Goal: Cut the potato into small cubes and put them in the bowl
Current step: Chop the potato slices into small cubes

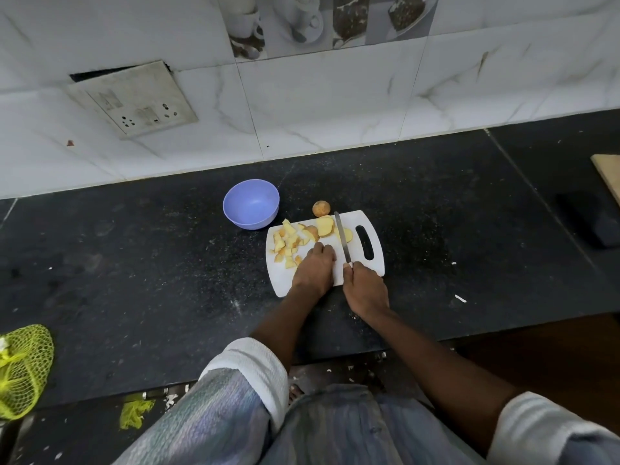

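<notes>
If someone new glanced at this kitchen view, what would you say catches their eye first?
Most likely the white cutting board at the centre of the dark counter, with pale potato pieces piled on its left part. The right hand grips a knife over larger potato slices, while the left hand rests on the board. Behind the board's left corner sits an empty lilac bowl.

Setting: home kitchen. Evidence: dark speckled stone worktop (134, 263) against white marble-pattern wall tiles (335, 105); decorative tile strip printed with cups and cake (322, 21); wall switch-and-socket plate (134, 100); white plastic cutting board (335, 250) with potato pieces (288, 243); blue bowl (251, 203)
</notes>
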